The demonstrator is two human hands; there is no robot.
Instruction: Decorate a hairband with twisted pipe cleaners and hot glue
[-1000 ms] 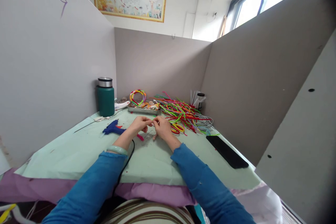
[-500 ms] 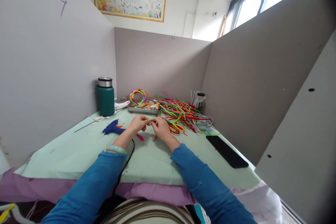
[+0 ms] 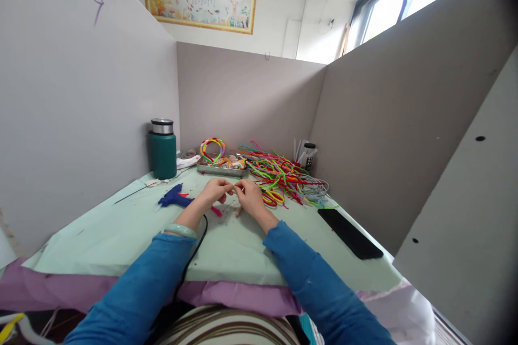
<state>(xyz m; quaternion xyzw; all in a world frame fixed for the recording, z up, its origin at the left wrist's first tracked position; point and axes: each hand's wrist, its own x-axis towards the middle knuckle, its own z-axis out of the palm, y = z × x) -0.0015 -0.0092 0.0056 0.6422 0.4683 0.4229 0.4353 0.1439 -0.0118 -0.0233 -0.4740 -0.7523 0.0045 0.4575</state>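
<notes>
Over the middle of the table, my left hand (image 3: 217, 190) and my right hand (image 3: 249, 197) meet at the fingertips. Both are closed in a pinch on a short bit of green pipe cleaner (image 3: 233, 187), mostly hidden by the fingers. A blue glue gun (image 3: 175, 197) lies left of my left hand, its black cord (image 3: 199, 248) running toward me. Under my left wrist is a pink pipe cleaner piece (image 3: 216, 211). Scissors with yellow and red handles (image 3: 273, 197) lie just right of my right hand.
Behind my hands, a metal tray (image 3: 222, 170) holds small items and a colourful braided ring (image 3: 212, 150). A heap of pipe cleaners (image 3: 279, 170) spreads to its right. A green bottle (image 3: 162, 151) stands left; a black phone (image 3: 350, 233) lies right. Grey partitions (image 3: 251, 91) enclose the table.
Both hands have shifted very slightly to the right and toward me, still pinched together. Everything else stays in place.
</notes>
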